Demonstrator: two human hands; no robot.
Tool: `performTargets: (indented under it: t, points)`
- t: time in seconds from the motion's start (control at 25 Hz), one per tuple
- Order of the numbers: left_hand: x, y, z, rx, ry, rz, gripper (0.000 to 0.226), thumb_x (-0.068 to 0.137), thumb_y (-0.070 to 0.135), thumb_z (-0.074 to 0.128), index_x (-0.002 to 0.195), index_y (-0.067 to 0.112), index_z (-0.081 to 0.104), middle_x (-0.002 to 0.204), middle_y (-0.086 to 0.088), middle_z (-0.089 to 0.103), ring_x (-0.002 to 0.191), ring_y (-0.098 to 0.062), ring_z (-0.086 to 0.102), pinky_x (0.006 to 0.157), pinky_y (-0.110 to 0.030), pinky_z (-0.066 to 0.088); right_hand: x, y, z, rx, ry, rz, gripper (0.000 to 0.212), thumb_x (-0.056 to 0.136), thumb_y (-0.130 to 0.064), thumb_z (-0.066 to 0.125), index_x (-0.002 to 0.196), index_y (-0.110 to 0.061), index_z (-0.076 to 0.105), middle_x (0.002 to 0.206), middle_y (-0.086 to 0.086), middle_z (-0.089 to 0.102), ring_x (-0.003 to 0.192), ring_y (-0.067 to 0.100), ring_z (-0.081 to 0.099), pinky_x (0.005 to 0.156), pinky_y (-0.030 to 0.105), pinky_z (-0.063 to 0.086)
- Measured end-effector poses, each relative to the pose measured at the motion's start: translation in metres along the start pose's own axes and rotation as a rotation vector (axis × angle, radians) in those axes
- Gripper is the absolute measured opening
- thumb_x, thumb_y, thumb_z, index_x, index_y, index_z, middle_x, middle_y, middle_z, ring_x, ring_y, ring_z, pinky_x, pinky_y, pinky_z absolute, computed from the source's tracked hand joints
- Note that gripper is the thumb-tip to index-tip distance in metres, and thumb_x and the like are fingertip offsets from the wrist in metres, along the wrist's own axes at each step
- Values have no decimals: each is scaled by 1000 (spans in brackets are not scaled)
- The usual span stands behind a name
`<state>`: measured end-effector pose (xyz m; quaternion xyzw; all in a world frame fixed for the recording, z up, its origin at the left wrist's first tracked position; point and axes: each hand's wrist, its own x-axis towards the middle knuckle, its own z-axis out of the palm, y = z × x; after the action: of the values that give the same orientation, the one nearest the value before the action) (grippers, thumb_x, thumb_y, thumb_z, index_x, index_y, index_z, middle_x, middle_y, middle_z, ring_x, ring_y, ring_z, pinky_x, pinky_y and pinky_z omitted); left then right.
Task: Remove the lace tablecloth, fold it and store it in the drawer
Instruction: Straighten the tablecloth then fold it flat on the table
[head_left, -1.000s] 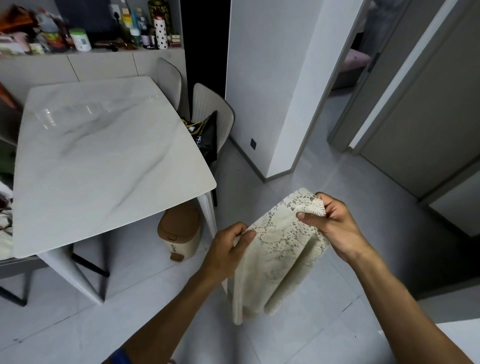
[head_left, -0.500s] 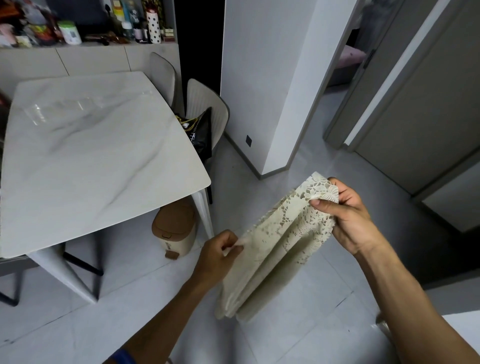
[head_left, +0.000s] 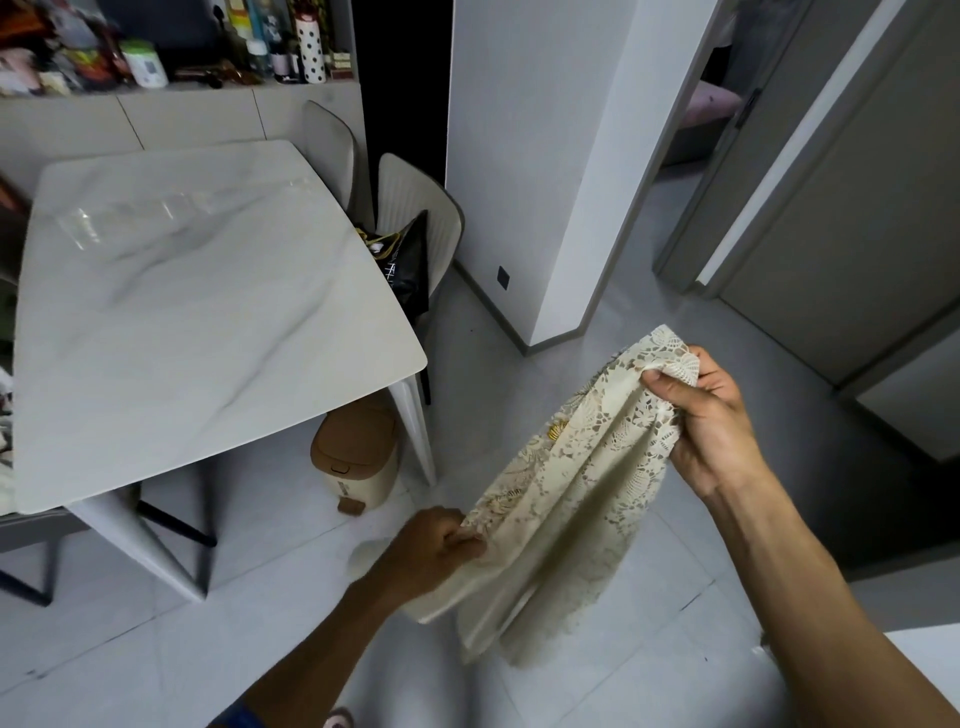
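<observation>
A person holds a cream lace tablecloth (head_left: 576, 483), folded into a long, loosely bunched strip with openwork floral edging, in the air above the tiled floor (head_left: 291, 613). The right hand (head_left: 711, 421) pinches its upper end; the left hand (head_left: 431, 551) grips the lower end. The marble table (head_left: 197, 312) stands bare to the left.

Bare forearms, blue sleeve edge (head_left: 236, 719) on left arm, pink footwear tip (head_left: 338, 719)

The cream lace tablecloth (head_left: 576, 483), folded into loose layers, hangs slanted above the floor.
</observation>
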<state>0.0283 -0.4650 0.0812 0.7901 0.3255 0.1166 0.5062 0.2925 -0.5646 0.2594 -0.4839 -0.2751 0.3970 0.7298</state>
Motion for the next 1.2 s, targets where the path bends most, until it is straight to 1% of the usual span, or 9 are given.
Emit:
performTargets:
  t: [0.12,0.24,0.36,0.6,0.68,0.84,1.0,1.12,1.2]
  points:
    - [-1,-4,7,-162,169,-59,22,93,29,59,84,9,61,74,-4,60,65,-15,55,60,-35,44,1,1,-3,-51,14,-7,17,75,0,71,84,-14,65,83,7,75,75,21,73,70,32,62]
    - [16,8,-18,-318,258,-39,5,83,27,60,83,22,62,72,3,61,66,-7,57,61,-24,46,1,-8,-17,-26,128,-33,19,73,-1,71,85,-14,65,83,6,75,75,21,73,70,32,61]
    - [32,18,-39,-333,404,17,5,86,26,62,85,28,57,68,-4,60,63,-16,55,59,-30,44,-2,-9,-20,8,117,-20,19,75,-1,70,87,-15,67,86,7,76,78,22,73,73,34,61]
    - [52,46,-26,77,108,113,45,70,21,69,110,38,60,91,6,70,84,-13,67,69,-31,55,-8,4,0,-116,-59,-17,17,76,1,69,86,-12,65,85,9,72,78,23,69,75,33,60]
    - [62,66,-15,192,96,309,32,73,25,73,104,29,69,93,6,73,85,-10,67,72,-27,53,-10,5,2,-126,-87,-13,16,76,0,69,85,-13,66,86,9,72,80,24,67,78,35,57]
    - [70,83,2,112,151,361,6,83,30,70,87,25,69,90,10,70,84,-5,65,74,-24,51,-13,2,-7,-118,-103,-14,17,73,-3,74,84,-12,65,85,8,72,80,24,68,78,34,56]
    - [79,84,7,25,377,266,28,85,18,70,76,35,49,66,13,59,61,-1,56,52,-12,42,-16,3,-18,-79,-130,2,23,71,-4,76,89,-7,63,88,12,72,81,26,69,79,35,58]
    - [85,95,-4,-176,221,188,30,79,31,76,95,44,56,73,11,62,63,-2,56,53,-14,45,-20,1,-21,-120,-157,13,26,69,-7,79,88,-6,62,89,14,72,82,28,68,80,36,57]
    - [91,102,-6,-68,49,206,25,80,31,78,98,39,63,77,12,61,69,-6,59,59,-18,45,-23,4,-18,-142,-178,37,21,70,-7,78,84,-9,63,87,12,72,81,27,69,77,35,57]
